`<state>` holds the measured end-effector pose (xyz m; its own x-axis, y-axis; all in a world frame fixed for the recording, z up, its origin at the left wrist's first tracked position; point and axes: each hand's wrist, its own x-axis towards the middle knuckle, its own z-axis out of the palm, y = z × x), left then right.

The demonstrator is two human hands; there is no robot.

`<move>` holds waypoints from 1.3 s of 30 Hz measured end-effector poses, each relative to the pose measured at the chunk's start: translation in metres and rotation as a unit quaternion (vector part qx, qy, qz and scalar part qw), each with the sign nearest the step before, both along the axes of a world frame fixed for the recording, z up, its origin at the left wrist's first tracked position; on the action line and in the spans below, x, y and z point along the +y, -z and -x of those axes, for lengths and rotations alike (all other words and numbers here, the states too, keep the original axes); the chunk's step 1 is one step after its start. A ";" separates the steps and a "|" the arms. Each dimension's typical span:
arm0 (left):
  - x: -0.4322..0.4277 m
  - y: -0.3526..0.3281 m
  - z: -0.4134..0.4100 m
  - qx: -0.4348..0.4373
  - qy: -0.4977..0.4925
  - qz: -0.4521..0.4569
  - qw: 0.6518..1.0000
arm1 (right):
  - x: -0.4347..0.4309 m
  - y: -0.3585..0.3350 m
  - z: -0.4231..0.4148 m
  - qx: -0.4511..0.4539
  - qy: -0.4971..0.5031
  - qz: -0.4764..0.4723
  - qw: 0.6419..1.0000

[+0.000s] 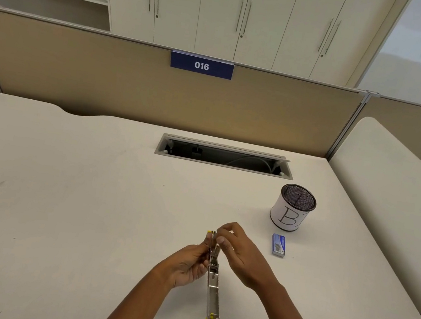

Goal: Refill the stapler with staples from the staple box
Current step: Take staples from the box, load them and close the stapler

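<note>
Both hands meet on one stapler (213, 295), swung open on the white desk (74, 193). The left hand (188, 264) pinches its raised upper part from the side; the right hand (237, 252) has fingertips pressed together at the top end, on what I cannot tell. The metal channel lies toward the viewer, ending in yellow. One blue staple box (279, 245) lies to the right, print unreadable. One mesh cup (292, 208) reads "B". A blue sign (201, 65) on the tan partition (79, 75) says "016".

Both forearms are bare, no sleeves showing. The left hand (187, 263) and right hand (239, 255) wear no gloves, rings or watch above the fingers (221, 241).
</note>
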<state>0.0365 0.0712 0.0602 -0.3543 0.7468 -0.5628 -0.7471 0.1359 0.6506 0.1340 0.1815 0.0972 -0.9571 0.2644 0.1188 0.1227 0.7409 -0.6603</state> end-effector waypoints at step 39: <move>-0.009 0.002 0.008 -0.027 -0.144 -0.038 0.989 | -0.015 0.005 -0.018 -0.094 0.112 0.555 0.819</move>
<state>0.0290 0.0623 0.0580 -0.5285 0.6607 -0.5331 -0.7822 -0.1348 0.6083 0.1522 0.1663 0.0918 -0.8436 0.2806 -0.4578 0.3511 -0.3569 -0.8656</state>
